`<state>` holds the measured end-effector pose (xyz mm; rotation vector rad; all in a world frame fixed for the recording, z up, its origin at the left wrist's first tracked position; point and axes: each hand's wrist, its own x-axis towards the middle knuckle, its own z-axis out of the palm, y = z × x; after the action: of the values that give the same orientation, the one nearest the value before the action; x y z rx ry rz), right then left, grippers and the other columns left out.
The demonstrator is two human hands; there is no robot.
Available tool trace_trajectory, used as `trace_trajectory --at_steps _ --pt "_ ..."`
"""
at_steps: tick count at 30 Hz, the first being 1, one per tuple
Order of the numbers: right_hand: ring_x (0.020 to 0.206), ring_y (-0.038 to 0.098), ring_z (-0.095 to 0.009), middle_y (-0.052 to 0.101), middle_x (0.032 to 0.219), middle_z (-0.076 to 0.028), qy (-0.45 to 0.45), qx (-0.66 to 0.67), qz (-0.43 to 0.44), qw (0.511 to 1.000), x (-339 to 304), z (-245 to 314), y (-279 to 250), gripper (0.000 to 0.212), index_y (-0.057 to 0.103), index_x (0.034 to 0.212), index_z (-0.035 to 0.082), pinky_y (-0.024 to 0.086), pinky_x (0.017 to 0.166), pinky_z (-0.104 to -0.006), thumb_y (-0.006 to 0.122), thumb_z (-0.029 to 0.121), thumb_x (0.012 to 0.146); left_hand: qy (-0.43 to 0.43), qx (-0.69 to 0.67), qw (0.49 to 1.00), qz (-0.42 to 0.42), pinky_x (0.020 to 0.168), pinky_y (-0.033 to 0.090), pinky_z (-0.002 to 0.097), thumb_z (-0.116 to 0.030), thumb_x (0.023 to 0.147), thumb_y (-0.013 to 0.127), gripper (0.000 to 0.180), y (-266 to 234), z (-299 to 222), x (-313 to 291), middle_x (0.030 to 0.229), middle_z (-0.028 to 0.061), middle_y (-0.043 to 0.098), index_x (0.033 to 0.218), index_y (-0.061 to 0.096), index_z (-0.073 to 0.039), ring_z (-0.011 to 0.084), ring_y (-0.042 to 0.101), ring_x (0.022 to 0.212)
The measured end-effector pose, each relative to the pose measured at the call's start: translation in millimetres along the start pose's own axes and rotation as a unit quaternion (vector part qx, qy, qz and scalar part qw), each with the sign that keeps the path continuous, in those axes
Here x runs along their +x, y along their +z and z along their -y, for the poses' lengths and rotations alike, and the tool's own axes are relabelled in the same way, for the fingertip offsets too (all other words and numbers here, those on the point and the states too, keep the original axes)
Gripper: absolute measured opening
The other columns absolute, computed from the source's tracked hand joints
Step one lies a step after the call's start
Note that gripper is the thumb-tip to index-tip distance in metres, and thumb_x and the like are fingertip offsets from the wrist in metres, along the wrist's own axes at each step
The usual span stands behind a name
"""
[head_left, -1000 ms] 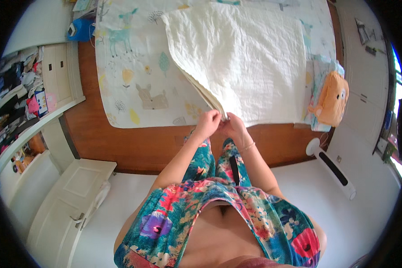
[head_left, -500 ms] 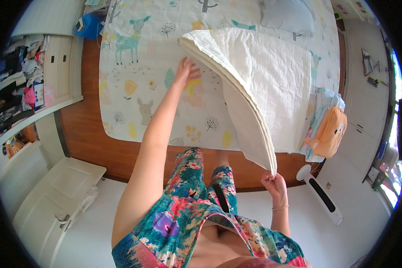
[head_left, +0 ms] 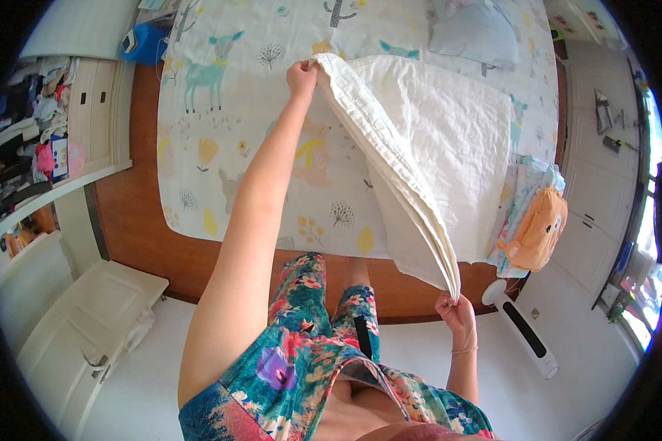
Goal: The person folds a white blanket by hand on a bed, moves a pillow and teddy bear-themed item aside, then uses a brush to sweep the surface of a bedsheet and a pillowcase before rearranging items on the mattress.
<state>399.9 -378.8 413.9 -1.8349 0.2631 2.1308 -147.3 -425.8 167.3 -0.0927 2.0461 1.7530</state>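
Note:
A cream-white quilt, folded in layers, lies across the right part of the bed mat, which is printed with deer, trees and flowers. Its left edge is lifted and pulled taut on a slant between my two hands. At the far end my left hand, arm stretched out, is closed on one corner. Beyond the bed's near edge my right hand pinches the near corner, with the layered edges gathered together there. The rest of the quilt lies flat, slightly wrinkled.
A pale blue pillow rests at the far right. An orange animal-faced pouch sits on folded cloths at the right edge. A white tower fan stands near my right hand, and a white door at the left.
My left hand, open beside the quilt before, has moved away from me and taken hold of its far corner. The lifted edge is now pulled straighter. My right hand still grips the near corner.

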Motion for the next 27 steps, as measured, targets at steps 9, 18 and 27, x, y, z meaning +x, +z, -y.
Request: trace_trajectory --at_steps 9,18,27 --pt "0.053 0.035 -0.01 0.038 0.061 -0.001 -0.048 -0.031 0.04 0.998 -1 29 -4 0.01 0.048 0.082 -0.003 0.038 0.054 -0.0241 0.038 -0.003 0.079 -0.273 -0.334 0.899 0.075 0.084 0.046 0.0371 -0.017 0.084 0.049 0.03 -12 -38 7 0.111 0.0111 0.053 0.109 0.048 -0.001 0.0223 0.051 0.102" --pt "0.058 0.044 -0.008 0.053 0.074 -0.007 -0.567 -0.116 0.096 0.81 -223 138 44 0.027 0.051 0.1 -0.007 0.04 0.052 -0.0191 0.037 0.011 0.087 0.177 -0.195 0.96 0.094 0.056 0.039 0.023 -0.005 0.072 0.05 0.01 -68 -359 -184 0.074 0.0025 0.052 0.08 0.055 -0.003 0.011 0.046 0.062" --pt "0.048 0.033 -0.009 0.039 0.059 -0.001 -0.509 -0.165 0.252 0.806 -303 249 50 0.013 0.046 0.066 0.001 0.027 0.042 -0.0212 0.042 0.001 0.078 0.293 -0.048 0.948 0.112 0.044 0.033 0.023 -0.01 0.071 0.056 0.008 -108 -510 -243 0.057 0.0025 0.049 0.067 0.059 -0.004 0.0091 0.041 0.047"
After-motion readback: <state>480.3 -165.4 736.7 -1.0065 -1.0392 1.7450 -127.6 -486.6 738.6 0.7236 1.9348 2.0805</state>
